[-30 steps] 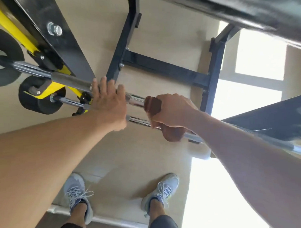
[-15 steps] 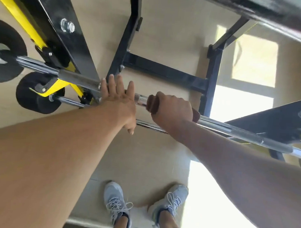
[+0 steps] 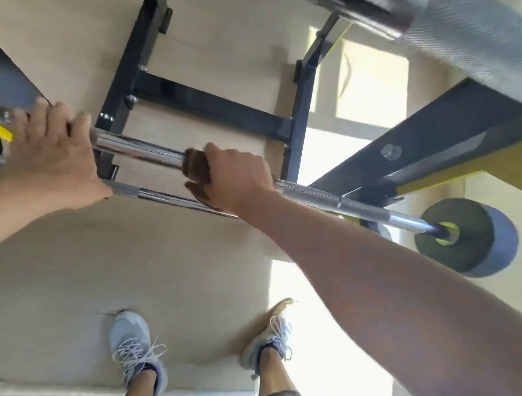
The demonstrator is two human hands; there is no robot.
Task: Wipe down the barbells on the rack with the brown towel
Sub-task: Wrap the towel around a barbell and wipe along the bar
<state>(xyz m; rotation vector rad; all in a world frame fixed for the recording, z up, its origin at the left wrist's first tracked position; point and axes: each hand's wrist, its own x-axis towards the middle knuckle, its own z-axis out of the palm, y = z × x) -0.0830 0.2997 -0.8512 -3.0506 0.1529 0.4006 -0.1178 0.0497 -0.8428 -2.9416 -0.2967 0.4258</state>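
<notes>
A chrome barbell (image 3: 137,150) runs across the rack from left to lower right, ending in a dark weight plate (image 3: 465,237). My right hand (image 3: 237,174) grips the brown towel (image 3: 195,166), which is wrapped round the bar's middle. My left hand (image 3: 48,152) rests on the same bar at the left, fingers laid over it near the rack's upright. A second, thinner barbell (image 3: 153,194) lies just below, partly hidden by both hands and a hanging flap of towel.
The black rack frame (image 3: 209,107) with its crossbar stands behind the bars. A black and yellow rack arm (image 3: 433,150) slants at the right. Another knurled bar (image 3: 478,36) passes overhead at top right. My two sneakered feet (image 3: 136,350) stand on beige floor.
The view has swung right, so the right weight plate shows and the left plates have left the frame. My hands are farther apart on the bar, with bare chrome between them.
</notes>
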